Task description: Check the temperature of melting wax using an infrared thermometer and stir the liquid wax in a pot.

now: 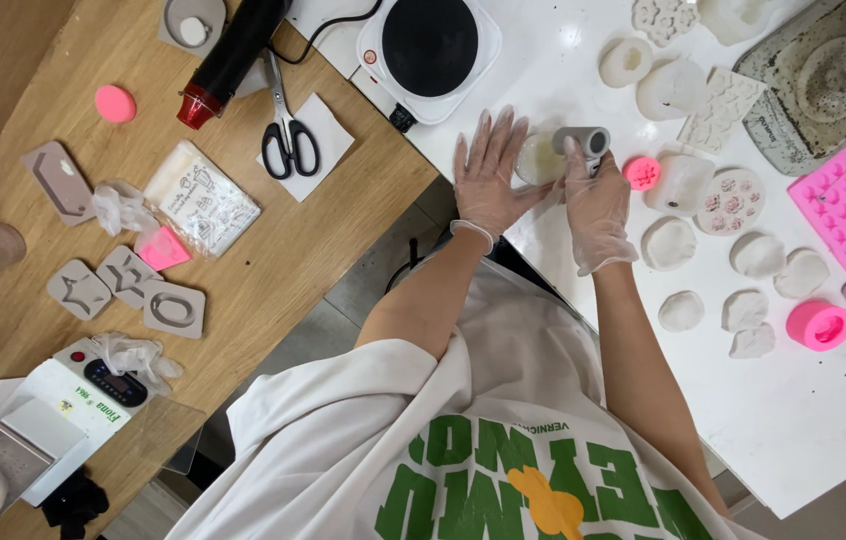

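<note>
The gloved right hand (595, 200) is closed around a grey cylinder (583, 140), holding it over a small clear cup (540, 160). The gloved left hand (488, 170) lies flat, fingers spread, touching the cup's other side. A pink mould (642, 173) sits just beside the right hand.

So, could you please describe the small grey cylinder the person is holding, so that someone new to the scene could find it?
Start at the white table on the right and find the round black hotplate at its far edge. Just below it, the two gloved hands meet; the right hand grips the grey cylinder beside a small translucent cup. It is the only grey tube among white and pink moulds.
</note>
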